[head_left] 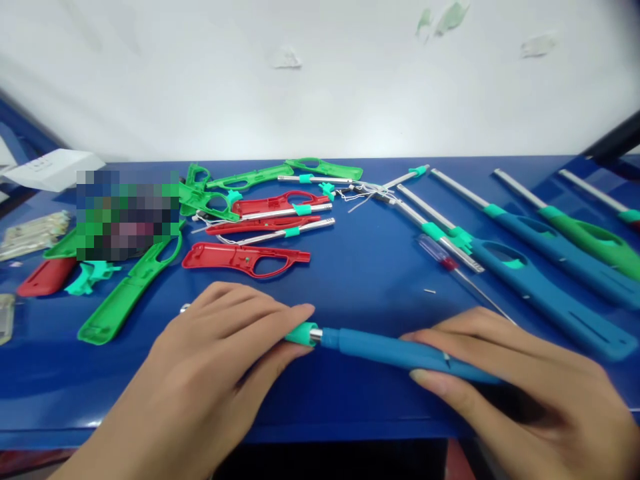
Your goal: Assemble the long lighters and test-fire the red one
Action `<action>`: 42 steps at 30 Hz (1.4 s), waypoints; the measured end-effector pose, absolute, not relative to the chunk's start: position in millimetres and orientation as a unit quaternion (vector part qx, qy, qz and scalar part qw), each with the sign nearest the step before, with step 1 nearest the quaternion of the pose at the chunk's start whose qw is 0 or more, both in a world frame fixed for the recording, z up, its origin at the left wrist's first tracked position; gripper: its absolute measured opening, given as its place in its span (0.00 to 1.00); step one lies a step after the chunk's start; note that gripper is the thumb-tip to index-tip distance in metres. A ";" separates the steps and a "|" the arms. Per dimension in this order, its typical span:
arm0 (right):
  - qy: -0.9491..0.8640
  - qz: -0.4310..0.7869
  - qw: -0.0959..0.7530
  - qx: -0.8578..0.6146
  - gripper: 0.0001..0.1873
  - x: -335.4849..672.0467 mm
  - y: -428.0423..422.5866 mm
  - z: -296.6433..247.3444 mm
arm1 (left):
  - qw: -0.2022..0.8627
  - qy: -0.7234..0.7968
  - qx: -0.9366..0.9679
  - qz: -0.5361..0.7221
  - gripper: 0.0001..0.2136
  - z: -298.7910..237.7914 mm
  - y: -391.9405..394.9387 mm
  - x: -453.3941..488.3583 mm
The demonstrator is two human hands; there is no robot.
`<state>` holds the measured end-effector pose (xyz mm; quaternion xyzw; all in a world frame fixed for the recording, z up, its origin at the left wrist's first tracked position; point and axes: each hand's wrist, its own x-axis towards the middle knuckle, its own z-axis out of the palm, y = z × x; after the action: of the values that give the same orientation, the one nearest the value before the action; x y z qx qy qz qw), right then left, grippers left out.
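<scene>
Closest are the person's left hand (215,360), its grip pinched on a teal collar (299,335), and right hand (535,387), its grip clasping a blue handle (373,351); a sliver of metal rod (316,335) shows between the two pieces. Both are above the front part of a glossy blue counter (360,287). Farther back lie red half-shells (220,257) and green half-shells (117,307) toward the left, a screwdriver (440,254) and long-barrelled lighters (555,293) toward the right. Behind the counter rises a white wall (350,100) with scuffed patches.

Matt plastic handle (377,349), shiny metal rod (317,335), glossy tabletop (365,287)
</scene>
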<state>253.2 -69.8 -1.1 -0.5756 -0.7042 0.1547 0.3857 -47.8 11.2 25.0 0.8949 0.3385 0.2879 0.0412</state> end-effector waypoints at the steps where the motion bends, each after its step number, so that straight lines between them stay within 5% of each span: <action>1: -0.704 0.156 0.388 -0.574 0.05 253.6 -70.2 -2.3 | 0.048 0.334 0.896 0.288 0.05 26.3 11.8 -47.5; 8: -0.714 0.160 0.381 -0.565 0.05 252.4 -68.4 -4.3 | 0.078 0.311 0.913 0.250 0.14 23.2 4.5 -44.2; 19: -0.711 0.181 0.363 -0.574 0.10 257.6 -66.1 -4.8 | 0.060 0.258 0.933 0.243 0.07 22.7 8.9 -35.6; 42: -0.661 0.209 0.373 -0.616 0.21 259.6 -83.1 -20.3 | 0.035 0.243 0.929 0.278 0.12 30.3 12.1 -24.5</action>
<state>259.6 -83.1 -20.3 -0.6164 -0.6614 0.2089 0.3728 -24.5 12.1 30.3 0.9287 0.2431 0.2777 0.0352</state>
